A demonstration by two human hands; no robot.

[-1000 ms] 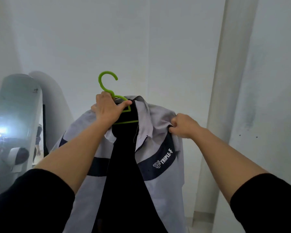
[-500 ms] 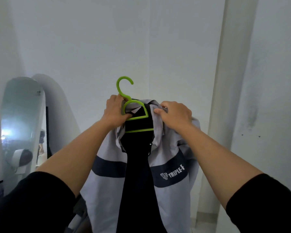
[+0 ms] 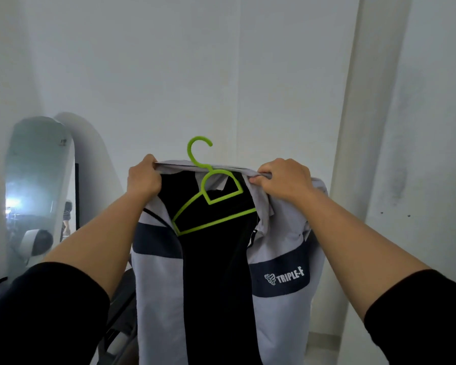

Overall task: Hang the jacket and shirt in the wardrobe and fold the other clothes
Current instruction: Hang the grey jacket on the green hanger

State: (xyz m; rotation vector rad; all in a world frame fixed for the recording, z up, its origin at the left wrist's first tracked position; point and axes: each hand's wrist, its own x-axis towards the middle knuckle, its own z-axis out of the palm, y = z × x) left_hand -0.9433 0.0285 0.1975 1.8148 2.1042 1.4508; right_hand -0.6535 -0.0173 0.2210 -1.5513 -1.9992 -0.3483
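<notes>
A light grey jacket [image 3: 277,320] with a dark navy chest band and a white logo hangs open in front of me, its black lining showing. A lime green hanger [image 3: 208,198] sits inside the collar, tilted down to the left, with its hook standing above the collar. My left hand [image 3: 142,177] grips the collar at its left end. My right hand [image 3: 282,177] pinches the collar at its right end. The collar is stretched flat between both hands. The jacket's lower part runs out of view.
A tall rounded mirror [image 3: 34,191] leans against the white wall at the left, with dark items at its foot. A white pillar [image 3: 358,143] rises at the right. Plain white wall stands behind the jacket.
My left hand let go of the hanger neck and took the collar's left end. My right hand moved right along the collar. The hanger now tilts inside the jacket.
</notes>
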